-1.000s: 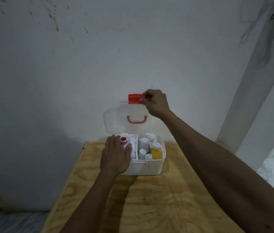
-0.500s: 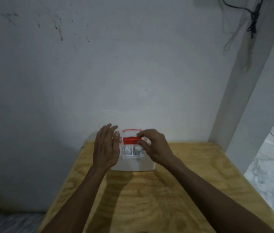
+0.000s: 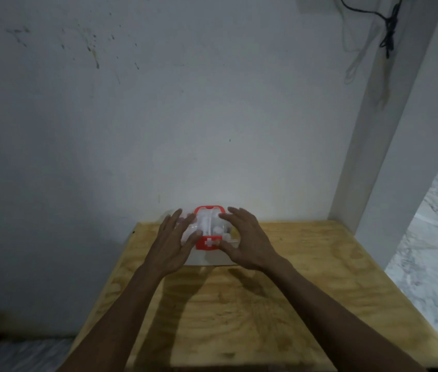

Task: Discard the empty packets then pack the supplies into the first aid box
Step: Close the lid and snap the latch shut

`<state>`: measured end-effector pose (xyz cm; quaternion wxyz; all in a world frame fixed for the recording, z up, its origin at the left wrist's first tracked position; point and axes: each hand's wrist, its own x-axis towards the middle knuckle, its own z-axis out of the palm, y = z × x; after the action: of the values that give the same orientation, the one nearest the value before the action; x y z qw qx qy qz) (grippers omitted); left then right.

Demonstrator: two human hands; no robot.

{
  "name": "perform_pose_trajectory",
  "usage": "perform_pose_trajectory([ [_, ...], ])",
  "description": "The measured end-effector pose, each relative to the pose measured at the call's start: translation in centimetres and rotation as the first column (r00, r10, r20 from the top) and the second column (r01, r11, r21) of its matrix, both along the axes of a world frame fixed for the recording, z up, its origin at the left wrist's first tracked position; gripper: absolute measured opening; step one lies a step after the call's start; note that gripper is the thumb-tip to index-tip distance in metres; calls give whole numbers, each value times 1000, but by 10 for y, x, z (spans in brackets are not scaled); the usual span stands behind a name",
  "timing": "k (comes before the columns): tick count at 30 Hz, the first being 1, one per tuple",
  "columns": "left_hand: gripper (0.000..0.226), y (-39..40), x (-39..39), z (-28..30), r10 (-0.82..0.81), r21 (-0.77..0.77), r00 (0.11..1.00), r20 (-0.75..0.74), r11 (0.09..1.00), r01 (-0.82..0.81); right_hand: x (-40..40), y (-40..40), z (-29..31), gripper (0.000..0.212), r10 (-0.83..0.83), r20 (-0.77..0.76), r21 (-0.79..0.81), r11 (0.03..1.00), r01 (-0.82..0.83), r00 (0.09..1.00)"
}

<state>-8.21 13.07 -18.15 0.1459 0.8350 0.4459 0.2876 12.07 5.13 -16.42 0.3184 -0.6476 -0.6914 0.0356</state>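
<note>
Closing out, by the look of it: the first aid box (image 3: 207,244) sits at the far edge of the wooden table (image 3: 306,277), at 12 o'clock from the person, close to the wall (image 3: 158,116), w/ its clear lid (image 3: 207,224) down over the contents. Pale bottles and 1 yellowish item show blurred through the lid; can't count them.

Left hand (image 3: 176,244) lies at the box's 9 o'clock side, fingers spread flat on the lid, thumb by the red latch (image 3: 208,242), pressing rather than gripping. Right hand (image 3: 244,241) mirrors it at the 3 o'clock side, fingers splayed over the lid, thumb tip at the latch's right edge. Neither hand is clenched or carrying anything.

Progress, as a judgement: packing looks done, since no loose supplies or empty packets show on the table. Whether the packets were binned can't be told; no bin in view. Left to do: prob. just snapping the latch shut. Can't tell if it's already clicked.

Count:
- 1 box, w/ 1 red latch bearing a white cross
- 1 red handle (image 3: 210,209) at the lid's 12 o'clock edge
- 2 hands, both on the box
- 1 table
- 0 loose items on the tabletop
- 1 dark cable (image 3: 388,30) hanging on the wall at approx. 1 o'clock
</note>
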Motion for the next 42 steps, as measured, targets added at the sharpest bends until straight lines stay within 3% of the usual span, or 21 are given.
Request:
perform_pose_trajectory([
  [4,100,5,-3,-12,6,11,1000,-13,1000,-6,-4,12,-14,78,-114,-48,-106,988,108,992],
  [13,102,5,1,-22,-59,39,989,133,998,54,-8,15,-35,68,-152,-155,-5,988,153,976],
  [23,102,7,2,-25,-9,55,995,103,998,3,-9,16,-44,69,-160,-188,4,986,164,969],
  [30,69,13,3,-16,1,25,997,78,1000,-3,-5,24,-44,68,-156,-173,22,987,162,973],
  [42,60,59,26,-12,21,12,997,78,1000,-22,17,78,-45,67,-150,-154,16,988,155,976],
])
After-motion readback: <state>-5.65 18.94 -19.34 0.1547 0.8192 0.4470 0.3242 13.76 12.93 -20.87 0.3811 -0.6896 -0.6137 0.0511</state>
